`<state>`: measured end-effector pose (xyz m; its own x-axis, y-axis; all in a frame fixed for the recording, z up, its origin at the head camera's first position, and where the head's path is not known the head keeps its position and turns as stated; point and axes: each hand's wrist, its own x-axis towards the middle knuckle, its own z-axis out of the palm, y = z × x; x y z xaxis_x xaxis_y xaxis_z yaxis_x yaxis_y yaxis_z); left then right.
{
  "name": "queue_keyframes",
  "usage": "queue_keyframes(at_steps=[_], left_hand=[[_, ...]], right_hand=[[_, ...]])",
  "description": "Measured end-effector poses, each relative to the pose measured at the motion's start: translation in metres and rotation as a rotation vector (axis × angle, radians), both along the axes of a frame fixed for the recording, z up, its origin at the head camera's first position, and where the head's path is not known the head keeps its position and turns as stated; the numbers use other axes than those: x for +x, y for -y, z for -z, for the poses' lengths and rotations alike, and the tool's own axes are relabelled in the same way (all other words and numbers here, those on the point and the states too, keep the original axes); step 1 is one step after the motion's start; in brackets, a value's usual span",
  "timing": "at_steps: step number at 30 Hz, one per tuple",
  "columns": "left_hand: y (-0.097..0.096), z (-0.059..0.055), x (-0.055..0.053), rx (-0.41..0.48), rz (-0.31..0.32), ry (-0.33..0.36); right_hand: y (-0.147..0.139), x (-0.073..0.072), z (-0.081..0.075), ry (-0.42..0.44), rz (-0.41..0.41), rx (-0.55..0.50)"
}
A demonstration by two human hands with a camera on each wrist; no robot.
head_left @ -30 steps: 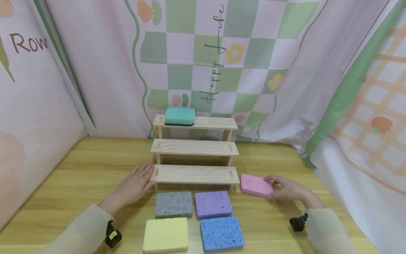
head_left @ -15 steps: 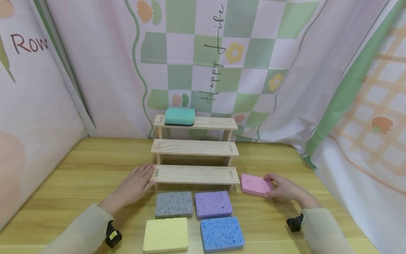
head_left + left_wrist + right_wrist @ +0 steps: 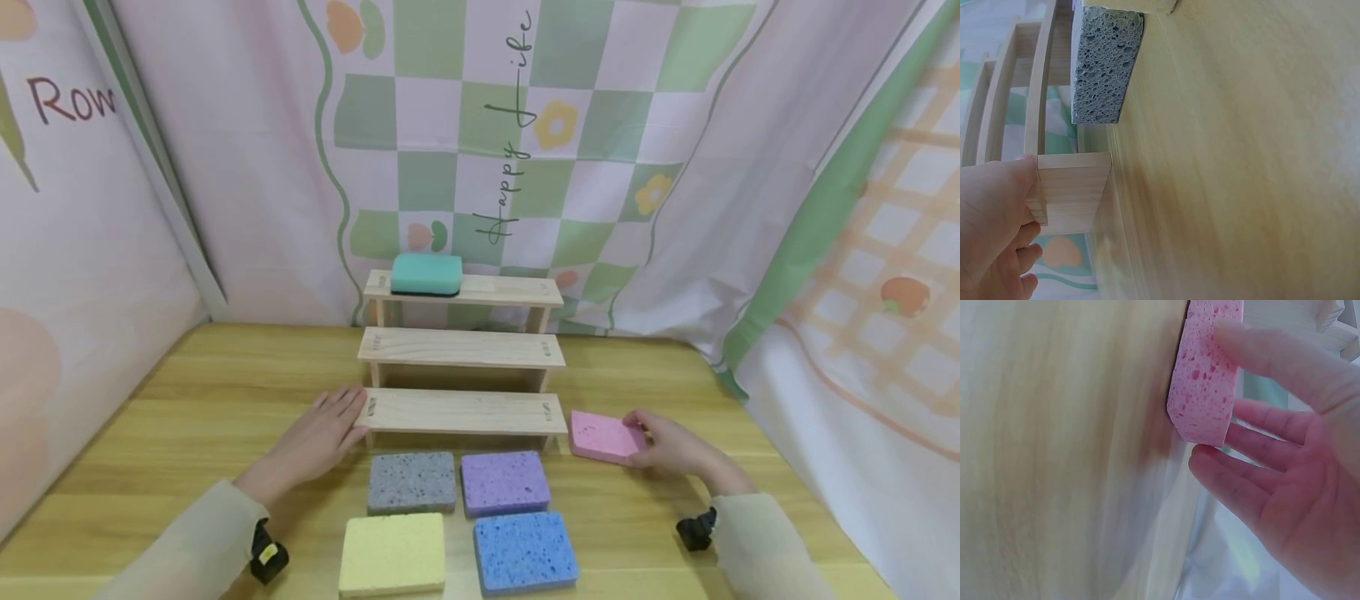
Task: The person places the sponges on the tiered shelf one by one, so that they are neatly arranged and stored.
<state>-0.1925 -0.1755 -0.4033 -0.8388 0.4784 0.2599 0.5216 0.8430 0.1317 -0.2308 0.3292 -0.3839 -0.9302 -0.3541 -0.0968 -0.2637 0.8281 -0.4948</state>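
Observation:
A three-step wooden shelf (image 3: pixel 461 412) stands mid-table. My left hand (image 3: pixel 318 437) holds the left end of its lowest step; the left wrist view shows the thumb at the step's front edge and curled fingers (image 3: pixel 1029 256) beyond its end. Right of the shelf, a pink sponge (image 3: pixel 606 437) lies flat on the table. My right hand (image 3: pixel 675 450) pinches its right end, with the thumb (image 3: pixel 1272 356) on the near side and fingers at the far side. In the right wrist view part of the sponge lies behind the thumb.
Before the shelf lie a grey sponge (image 3: pixel 411 482), a purple sponge (image 3: pixel 505 483), a yellow sponge (image 3: pixel 392 554) and a blue sponge (image 3: pixel 525 552). A teal sponge (image 3: pixel 427 274) sits on the top step's left part. Patterned curtains (image 3: pixel 555 183) surround the wooden table (image 3: pixel 187 392).
My right hand has shifted slightly left and settled around the pink sponge's end. The left hand, shelf and other sponges stay where they were.

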Motion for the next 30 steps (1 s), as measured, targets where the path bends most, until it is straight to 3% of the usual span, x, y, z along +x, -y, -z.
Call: queue_keyframes(at_steps=[17, 30], left_hand=[[0.0, -0.001, 0.0, -0.01, -0.005, 0.019], [0.0, -0.002, 0.001, -0.007, -0.005, 0.022]], right_hand=[[-0.005, 0.0, -0.002, -0.087, -0.103, -0.033], [-0.011, -0.003, -0.012, -0.155, -0.11, -0.067]])
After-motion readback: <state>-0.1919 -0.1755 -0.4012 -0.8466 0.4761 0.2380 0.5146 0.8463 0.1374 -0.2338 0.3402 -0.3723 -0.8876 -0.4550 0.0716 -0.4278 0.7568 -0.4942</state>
